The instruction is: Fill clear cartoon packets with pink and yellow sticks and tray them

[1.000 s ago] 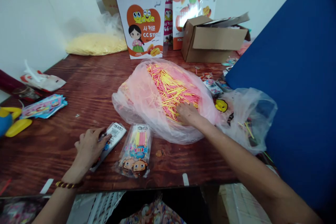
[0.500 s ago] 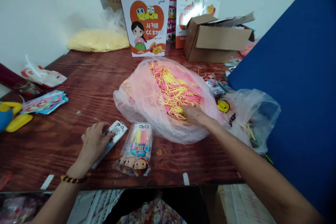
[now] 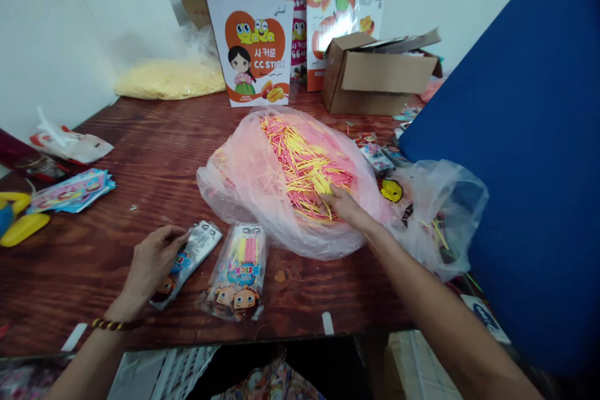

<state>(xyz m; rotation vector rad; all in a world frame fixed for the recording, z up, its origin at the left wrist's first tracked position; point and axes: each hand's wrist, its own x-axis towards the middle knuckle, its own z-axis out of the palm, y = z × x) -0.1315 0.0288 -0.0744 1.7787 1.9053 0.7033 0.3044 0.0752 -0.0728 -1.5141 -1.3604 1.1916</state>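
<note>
My left hand (image 3: 154,256) is closed on the edge of a clear printed plastic pouch (image 3: 201,249), which lies slanted on the table and partly under the fingers. Beside it, to the right, lies a similar pouch (image 3: 240,275) with yellow and pink sticks inside and cartoon faces at the near end. A large translucent plastic bag (image 3: 248,169) lies open, full of loose thin pink and yellow sticks (image 3: 300,162). Over its right part, my right hand (image 3: 344,205) pinches a small bunch of yellow sticks (image 3: 322,183) between thumb and fingers.
Tall printed cartons (image 3: 255,44) and an open cardboard box (image 3: 379,78) stand at the back. A yellow bag (image 3: 171,80) lies back left; printed packets (image 3: 72,189) lie left. A second clear bag (image 3: 445,212) sits beside the blue panel (image 3: 525,156) on the right.
My left fingers have shifted from lying across the pouch to gripping its left edge. My right hand has risen slightly from among the sticks, with yellow sticks now showing at its fingertips.
</note>
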